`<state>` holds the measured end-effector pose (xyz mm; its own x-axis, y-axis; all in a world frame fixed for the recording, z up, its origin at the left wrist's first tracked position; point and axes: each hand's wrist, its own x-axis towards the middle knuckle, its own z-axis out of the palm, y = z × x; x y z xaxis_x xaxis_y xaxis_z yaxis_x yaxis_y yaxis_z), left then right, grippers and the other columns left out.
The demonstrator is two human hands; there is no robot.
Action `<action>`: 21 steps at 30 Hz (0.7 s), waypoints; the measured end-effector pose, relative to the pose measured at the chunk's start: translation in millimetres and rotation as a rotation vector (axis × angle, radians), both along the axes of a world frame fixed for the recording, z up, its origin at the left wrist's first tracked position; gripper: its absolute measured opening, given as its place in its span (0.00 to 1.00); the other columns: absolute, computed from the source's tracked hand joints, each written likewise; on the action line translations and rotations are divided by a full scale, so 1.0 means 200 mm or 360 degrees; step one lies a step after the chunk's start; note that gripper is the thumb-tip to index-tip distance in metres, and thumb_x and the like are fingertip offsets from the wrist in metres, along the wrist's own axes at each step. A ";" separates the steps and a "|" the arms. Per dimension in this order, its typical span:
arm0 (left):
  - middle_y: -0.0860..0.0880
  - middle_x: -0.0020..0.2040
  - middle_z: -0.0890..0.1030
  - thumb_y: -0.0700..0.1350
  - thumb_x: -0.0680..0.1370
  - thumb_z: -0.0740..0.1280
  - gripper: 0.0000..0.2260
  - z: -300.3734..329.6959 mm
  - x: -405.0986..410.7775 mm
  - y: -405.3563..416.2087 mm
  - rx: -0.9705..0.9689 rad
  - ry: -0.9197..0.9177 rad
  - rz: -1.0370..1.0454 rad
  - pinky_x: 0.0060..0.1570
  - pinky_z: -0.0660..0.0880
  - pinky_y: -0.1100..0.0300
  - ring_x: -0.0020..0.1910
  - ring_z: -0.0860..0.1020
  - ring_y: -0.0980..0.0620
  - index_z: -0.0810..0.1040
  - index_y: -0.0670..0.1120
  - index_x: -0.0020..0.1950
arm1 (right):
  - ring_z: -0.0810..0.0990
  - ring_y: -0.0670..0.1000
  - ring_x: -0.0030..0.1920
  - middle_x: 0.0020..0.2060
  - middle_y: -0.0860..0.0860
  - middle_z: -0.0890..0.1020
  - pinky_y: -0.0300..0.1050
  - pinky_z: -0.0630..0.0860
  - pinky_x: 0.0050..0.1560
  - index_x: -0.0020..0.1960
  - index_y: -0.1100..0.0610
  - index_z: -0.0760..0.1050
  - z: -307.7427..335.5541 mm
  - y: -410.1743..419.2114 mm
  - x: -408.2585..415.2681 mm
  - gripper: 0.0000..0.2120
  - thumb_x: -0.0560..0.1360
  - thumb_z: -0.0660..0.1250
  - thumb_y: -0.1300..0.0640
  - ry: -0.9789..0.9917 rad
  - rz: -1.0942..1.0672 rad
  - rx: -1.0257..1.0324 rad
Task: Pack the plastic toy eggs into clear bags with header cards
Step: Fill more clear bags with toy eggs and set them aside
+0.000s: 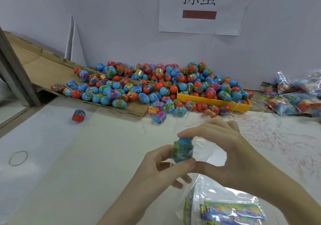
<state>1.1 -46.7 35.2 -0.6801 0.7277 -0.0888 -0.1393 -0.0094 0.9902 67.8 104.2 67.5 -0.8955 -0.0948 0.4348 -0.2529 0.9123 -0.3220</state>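
A blue toy egg [183, 149] with a green label is held upright above the table. My left hand [161, 165] grips it from below and the side. My right hand [220, 148] pinches its top with thumb and forefinger and also holds a clear bag [211, 152] open beside the egg. A stack of empty clear bags with colourful header cards [231, 209] lies under my right forearm. A large heap of blue and red eggs [156, 85] lies at the back of the table.
A yellow tray [215, 102] holds part of the heap. A cardboard ramp [43, 71] slopes down from the left. One stray egg [79, 115] and a rubber band [18, 158] lie on the left. Filled bags [295, 96] pile up at the far right.
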 end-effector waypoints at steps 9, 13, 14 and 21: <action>0.50 0.36 0.82 0.57 0.62 0.73 0.16 -0.05 -0.03 0.02 -0.0013 -0.0159 -0.0052 0.31 0.72 0.67 0.34 0.80 0.55 0.83 0.47 0.42 | 0.70 0.37 0.52 0.46 0.33 0.78 0.36 0.60 0.49 0.53 0.34 0.70 -0.04 -0.01 -0.01 0.17 0.66 0.69 0.43 -0.0190 0.0076 -0.0263; 0.51 0.40 0.83 0.56 0.64 0.75 0.11 -0.08 -0.03 0.02 0.0072 -0.0314 -0.0044 0.34 0.74 0.68 0.38 0.81 0.57 0.85 0.51 0.41 | 0.72 0.38 0.48 0.41 0.35 0.79 0.38 0.61 0.47 0.52 0.35 0.71 -0.07 -0.03 -0.03 0.15 0.65 0.63 0.37 -0.0053 0.0009 -0.0311; 0.51 0.43 0.84 0.57 0.64 0.76 0.13 -0.09 -0.04 0.03 0.0093 -0.0392 -0.0073 0.37 0.76 0.67 0.41 0.82 0.57 0.85 0.51 0.42 | 0.72 0.39 0.47 0.40 0.35 0.79 0.39 0.61 0.47 0.51 0.35 0.71 -0.07 -0.03 -0.03 0.15 0.64 0.63 0.37 -0.0019 -0.0007 -0.0314; 0.46 0.43 0.83 0.52 0.60 0.79 0.24 -0.15 -0.08 0.00 0.0265 -0.0595 -0.0335 0.37 0.78 0.60 0.44 0.83 0.45 0.82 0.50 0.54 | 0.72 0.38 0.46 0.32 0.30 0.75 0.34 0.57 0.51 0.44 0.38 0.66 -0.12 -0.05 -0.06 0.11 0.64 0.65 0.40 0.0113 -0.0181 -0.0314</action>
